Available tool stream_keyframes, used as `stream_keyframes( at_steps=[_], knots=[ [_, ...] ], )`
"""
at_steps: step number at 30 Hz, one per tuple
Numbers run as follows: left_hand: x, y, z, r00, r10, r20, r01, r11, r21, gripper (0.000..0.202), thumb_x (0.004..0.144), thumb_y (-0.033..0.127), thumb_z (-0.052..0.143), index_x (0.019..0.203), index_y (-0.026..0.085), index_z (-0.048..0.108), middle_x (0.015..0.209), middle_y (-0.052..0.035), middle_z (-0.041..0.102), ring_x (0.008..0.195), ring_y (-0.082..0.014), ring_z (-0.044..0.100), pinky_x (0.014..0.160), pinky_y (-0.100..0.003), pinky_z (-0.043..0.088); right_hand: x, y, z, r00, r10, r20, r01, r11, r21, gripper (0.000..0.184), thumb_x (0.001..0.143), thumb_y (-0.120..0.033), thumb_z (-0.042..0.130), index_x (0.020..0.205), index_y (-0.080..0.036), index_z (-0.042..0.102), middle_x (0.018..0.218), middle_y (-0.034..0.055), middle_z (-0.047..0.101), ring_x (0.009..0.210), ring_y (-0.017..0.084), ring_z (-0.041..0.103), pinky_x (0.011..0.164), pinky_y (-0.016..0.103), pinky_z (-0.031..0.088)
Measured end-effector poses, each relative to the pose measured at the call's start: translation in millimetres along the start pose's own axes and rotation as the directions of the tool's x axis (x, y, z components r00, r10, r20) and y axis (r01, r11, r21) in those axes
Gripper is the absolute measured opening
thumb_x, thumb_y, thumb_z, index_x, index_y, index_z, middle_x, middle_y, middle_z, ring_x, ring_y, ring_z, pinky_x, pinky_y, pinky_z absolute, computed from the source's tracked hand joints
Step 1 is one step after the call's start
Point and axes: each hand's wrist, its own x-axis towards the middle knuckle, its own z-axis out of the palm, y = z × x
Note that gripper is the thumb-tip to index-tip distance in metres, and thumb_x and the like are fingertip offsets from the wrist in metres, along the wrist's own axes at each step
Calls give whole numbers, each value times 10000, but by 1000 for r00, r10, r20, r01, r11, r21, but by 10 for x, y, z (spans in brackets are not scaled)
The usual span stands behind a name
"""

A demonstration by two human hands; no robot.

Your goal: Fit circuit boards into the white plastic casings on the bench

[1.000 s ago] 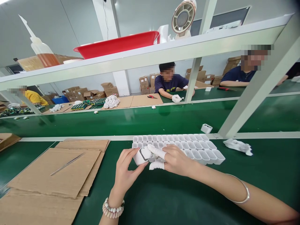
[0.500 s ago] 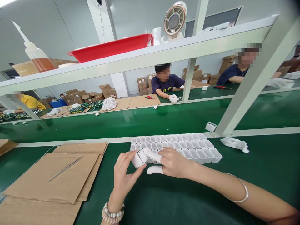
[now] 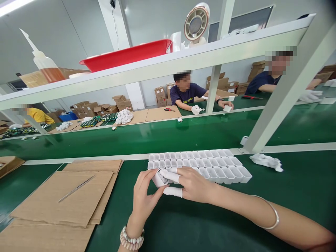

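Observation:
My left hand (image 3: 147, 194) grips a small white plastic housing (image 3: 158, 179) between thumb and fingers, its opening tilted toward the right. My right hand (image 3: 189, 183) wears white finger cots and presses its fingertips at that opening, with the thumb low by the housing's lower edge. Something greyish shows inside the opening, but the fingers partly cover it. Directly behind both hands, rows of open white plastic cups (image 3: 222, 172) stand together on the green tabletop (image 3: 210, 224).
Cardboard sheets (image 3: 65, 196) lie at left with metal tweezers (image 3: 76, 189) on top. A crumpled white cloth (image 3: 266, 162) lies at right, near a slanted post (image 3: 273, 105). Beyond runs a green conveyor belt (image 3: 147, 136) carrying small white parts. Co-workers sit across it. Overhead, a shelf holds a red tray (image 3: 126, 56).
The housing has turned slightly in my left hand, and my right fingertips have shifted at its opening. The white case on the belt has slid right, behind the post. A co-worker's second hand has appeared.

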Motion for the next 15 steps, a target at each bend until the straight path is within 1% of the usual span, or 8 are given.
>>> stream_keyframes(
  at_steps=[2,3,6,7,9,11,12,15],
  knots=[
    [-13,-9,22,999,-33,37,34,999,-27,432,815,218,672,1213,234,504,1086,-81,614,1006,-220,597,845,-363,522,27,-29,-38,995,103,3,-103,991,86,435,949,-444,458,1264,-153,532,878,84,662,733,209,602,674,315,430],
    [-21,-11,36,997,-60,48,62,997,-43,434,815,219,669,1211,237,492,1092,-78,608,1008,-215,599,850,-360,525,42,-46,-59,989,145,30,-148,981,127,434,931,-421,490,1275,-158,515,897,77,660,743,208,599,685,314,432],
    [-47,-4,83,988,-147,51,151,983,-106,466,800,226,681,1208,243,455,1130,-74,586,1038,-209,605,877,-359,533,83,-94,-119,960,224,166,-254,948,192,407,879,-330,535,1260,-189,513,846,35,646,676,179,570,632,276,406],
    [-52,-1,98,985,-165,55,171,976,-132,478,800,228,680,1214,244,441,1149,-76,576,1054,-210,605,891,-363,533,95,-100,-136,952,236,194,-274,940,202,372,863,-303,540,1220,-203,539,818,20,636,655,168,556,612,261,391],
    [-55,3,122,978,-195,69,204,963,-175,520,798,247,686,1240,246,412,1187,-85,552,1073,-213,604,917,-379,529,119,-78,-168,944,260,201,-302,929,216,276,837,-274,546,1103,-217,591,793,4,621,642,149,538,593,239,365],
    [-50,-1,133,970,-233,74,243,953,-179,581,795,286,696,1280,246,379,1217,-98,528,1076,-218,604,932,-399,525,148,12,-207,932,319,171,-350,915,200,160,825,-279,551,951,-205,617,764,-2,609,621,134,516,572,228,343],
    [-47,-7,134,963,-258,74,267,950,-162,600,797,306,696,1295,246,367,1228,-103,519,1079,-222,603,935,-410,523,163,90,-233,915,370,160,-396,901,179,122,820,-288,555,880,-199,613,742,-4,602,605,129,504,560,226,332],
    [-37,-39,123,941,-331,69,336,939,-76,573,824,346,662,1303,248,365,1229,-108,516,1078,-231,598,920,-434,530,187,462,-354,820,556,137,-570,814,111,104,800,-280,581,753,-187,585,701,-1,597,594,124,500,549,225,319]
  ],
)
